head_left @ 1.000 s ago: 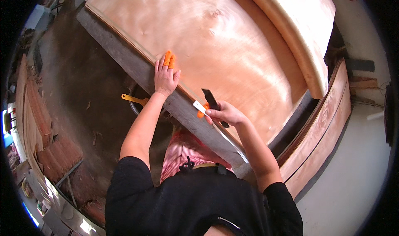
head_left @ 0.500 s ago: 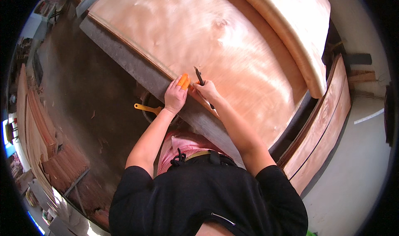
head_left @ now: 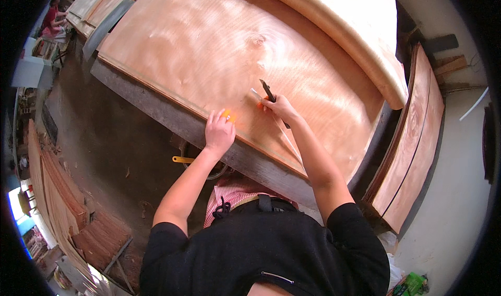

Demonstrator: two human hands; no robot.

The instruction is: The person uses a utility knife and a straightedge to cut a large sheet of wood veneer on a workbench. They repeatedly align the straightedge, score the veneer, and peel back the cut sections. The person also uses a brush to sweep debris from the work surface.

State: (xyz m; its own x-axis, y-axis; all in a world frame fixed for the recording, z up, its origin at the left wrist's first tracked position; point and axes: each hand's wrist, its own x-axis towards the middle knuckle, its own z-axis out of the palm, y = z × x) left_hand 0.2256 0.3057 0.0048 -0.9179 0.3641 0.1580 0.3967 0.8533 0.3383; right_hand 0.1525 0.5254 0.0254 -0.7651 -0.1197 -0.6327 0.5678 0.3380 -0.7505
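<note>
A large, pale wood veneer sheet [head_left: 209, 61] lies on top of a stack along the front edge of a dark grey bench. At that edge, the fingers of my left hand [head_left: 219, 135] rest stretched on the wood, with bright orange coverings on some of them. My right hand [head_left: 281, 107], raised over the sheet farther in and to the right, is closed around a black utility knife [head_left: 268, 91]. Orange also shows at its fingertips. A long, thin pale strip [head_left: 288, 142] runs from beside these fingers back toward the front edge; whether they pinch it is unclear.
A big rolled veneer sheet [head_left: 334, 30] lies across the far side. More wood sheets [head_left: 407, 155] lean at the right. Below the bench edge, a yellow handle [head_left: 182, 160] sticks out of a round container. Stacked veneer [head_left: 102, 238] lies lower left; another person [head_left: 52, 19] sits far left.
My right hand with the knife has moved away from the front edge, up and right over the sheet. The long pale strip now shows beside it. My left hand stays at the edge.
</note>
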